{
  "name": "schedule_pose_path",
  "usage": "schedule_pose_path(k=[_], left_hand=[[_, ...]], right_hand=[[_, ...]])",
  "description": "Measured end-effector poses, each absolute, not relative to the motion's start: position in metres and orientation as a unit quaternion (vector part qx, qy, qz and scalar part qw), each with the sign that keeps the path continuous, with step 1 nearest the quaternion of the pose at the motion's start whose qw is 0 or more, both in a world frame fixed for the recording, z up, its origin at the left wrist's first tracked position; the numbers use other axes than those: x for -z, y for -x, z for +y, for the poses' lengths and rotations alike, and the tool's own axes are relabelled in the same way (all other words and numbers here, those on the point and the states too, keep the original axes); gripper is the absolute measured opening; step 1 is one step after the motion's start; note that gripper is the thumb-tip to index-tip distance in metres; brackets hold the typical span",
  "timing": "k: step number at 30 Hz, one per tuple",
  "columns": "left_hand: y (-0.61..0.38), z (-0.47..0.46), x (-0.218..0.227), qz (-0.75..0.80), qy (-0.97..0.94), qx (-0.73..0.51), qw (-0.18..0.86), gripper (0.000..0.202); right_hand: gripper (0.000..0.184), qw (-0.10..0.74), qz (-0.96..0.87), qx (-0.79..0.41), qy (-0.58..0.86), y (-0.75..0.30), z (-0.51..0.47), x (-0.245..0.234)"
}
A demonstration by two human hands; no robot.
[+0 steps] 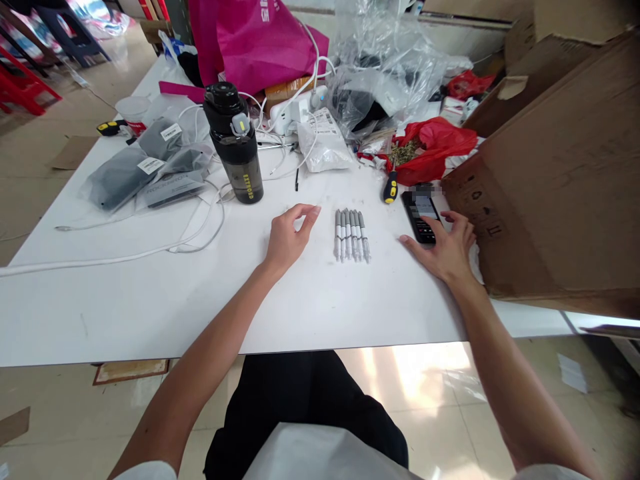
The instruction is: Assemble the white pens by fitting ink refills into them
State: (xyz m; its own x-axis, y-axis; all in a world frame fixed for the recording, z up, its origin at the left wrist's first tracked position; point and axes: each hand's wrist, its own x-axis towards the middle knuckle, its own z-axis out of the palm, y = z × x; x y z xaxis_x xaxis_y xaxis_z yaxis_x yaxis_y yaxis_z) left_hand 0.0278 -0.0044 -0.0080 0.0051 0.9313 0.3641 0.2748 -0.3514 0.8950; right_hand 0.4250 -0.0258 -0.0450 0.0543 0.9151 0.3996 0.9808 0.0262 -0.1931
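On the white table (165,300), several grey-and-white pens (353,237) lie side by side in a neat row between my hands. My left hand (290,237) rests just left of the pens, thumb and fingertips drawn together in a pinch with nothing visible in it. To the right, my right hand (447,250) is spread over a black phone (420,212), which lies on the table with its screen lit. One finger touches the lower part of the screen, while the thumb reaches out toward the pens.
A dark bottle (235,143) stands beyond my left hand. Plastic-wrapped packages (150,167) and a white cable (115,260) lie left. A screwdriver (391,188), a red bag (440,150) and a white parcel (325,143) lie behind the pens. A cardboard box (560,180) borders the right side.
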Motion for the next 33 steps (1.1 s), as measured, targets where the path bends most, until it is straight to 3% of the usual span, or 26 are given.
schedule_pose_path(k=[10,23,33], left_hand=[[-0.0286,-0.0039,0.0091,0.468,-0.639,-0.524,0.313,0.035],[-0.0285,-0.0043,0.0088,0.469,-0.641,-0.519,0.316,0.035],[-0.0279,-0.0041,0.0091,0.47,-0.647,-0.514,0.311,0.034]], right_hand=[[0.091,0.209,-0.677,0.08,0.701,-0.4285,-0.0187,0.0469],[0.074,0.216,-0.681,0.097,0.693,-0.4253,-0.0209,0.0428],[0.072,0.222,-0.683,0.098,0.689,-0.4257,-0.0214,0.041]])
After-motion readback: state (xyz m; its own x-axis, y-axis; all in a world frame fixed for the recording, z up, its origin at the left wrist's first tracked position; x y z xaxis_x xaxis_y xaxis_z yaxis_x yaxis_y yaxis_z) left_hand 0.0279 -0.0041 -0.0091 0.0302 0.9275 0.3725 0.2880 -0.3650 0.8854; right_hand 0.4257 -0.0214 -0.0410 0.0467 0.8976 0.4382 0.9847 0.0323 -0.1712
